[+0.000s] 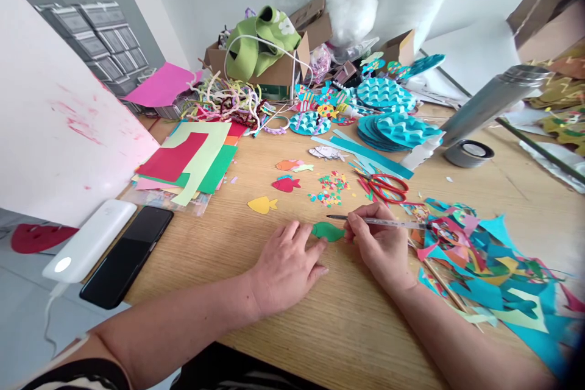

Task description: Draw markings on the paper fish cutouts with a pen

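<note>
A green paper fish point(328, 231) lies flat on the wooden table between my hands. My left hand point(287, 265) rests palm down with its fingers stretched out, the fingertips at the fish's left edge. In my right hand point(377, 241) is a slim pen point(388, 222), held between thumb and fingers with its tip pointing left above the fish. Beyond lie a yellow paper fish point(262, 205), a red paper fish point(287, 183) and an orange one point(292, 165). Small coloured paper dots point(331, 189) are heaped just behind the green fish.
Red-handled scissors point(387, 187) lie behind my right hand. Paper scraps point(489, 262) cover the right side. Coloured sheets point(183, 158), a phone point(128, 256) and a white power bank point(89, 241) are at left. A steel flask point(493, 103) and blue wavy discs point(388, 131) stand behind.
</note>
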`<action>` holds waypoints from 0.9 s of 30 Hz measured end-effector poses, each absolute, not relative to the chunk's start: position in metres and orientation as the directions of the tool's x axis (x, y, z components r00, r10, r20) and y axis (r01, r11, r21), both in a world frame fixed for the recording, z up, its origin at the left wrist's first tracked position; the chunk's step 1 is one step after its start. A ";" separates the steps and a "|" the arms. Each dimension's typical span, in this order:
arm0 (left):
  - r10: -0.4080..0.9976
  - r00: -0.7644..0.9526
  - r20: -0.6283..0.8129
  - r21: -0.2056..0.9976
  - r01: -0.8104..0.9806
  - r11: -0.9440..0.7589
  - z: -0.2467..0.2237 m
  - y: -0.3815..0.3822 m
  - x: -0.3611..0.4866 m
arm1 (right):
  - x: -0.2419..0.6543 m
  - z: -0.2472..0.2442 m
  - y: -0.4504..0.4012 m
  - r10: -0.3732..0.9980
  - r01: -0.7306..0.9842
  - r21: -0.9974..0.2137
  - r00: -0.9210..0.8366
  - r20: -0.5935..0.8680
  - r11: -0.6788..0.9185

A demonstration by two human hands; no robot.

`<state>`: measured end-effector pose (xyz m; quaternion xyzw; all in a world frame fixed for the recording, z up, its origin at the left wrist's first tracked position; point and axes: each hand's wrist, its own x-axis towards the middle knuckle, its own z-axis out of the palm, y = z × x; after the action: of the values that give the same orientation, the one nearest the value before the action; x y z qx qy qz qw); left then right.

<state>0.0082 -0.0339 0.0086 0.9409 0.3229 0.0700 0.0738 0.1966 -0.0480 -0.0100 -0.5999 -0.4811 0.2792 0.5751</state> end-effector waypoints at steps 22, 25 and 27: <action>0.511 0.839 0.187 0.175 0.483 -0.858 0.004 -0.042 0.010 | 0.198 -0.011 -0.045 0.923 0.295 -0.940 0.286 0.259 0.173; 0.507 0.840 0.195 0.174 0.479 -0.860 0.001 -0.043 0.011 | 0.197 -0.008 -0.046 0.947 0.262 -0.957 0.254 0.194 0.126; 0.509 0.841 0.184 0.177 0.481 -0.859 -0.001 -0.043 0.011 | 0.196 -0.007 -0.047 0.966 0.207 -0.976 0.227 0.122 0.074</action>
<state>0.0110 -0.0433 -0.0009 0.9574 0.2586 0.1129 0.0618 0.1957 -0.0468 -0.0072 -0.5779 -0.5074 0.3590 0.5289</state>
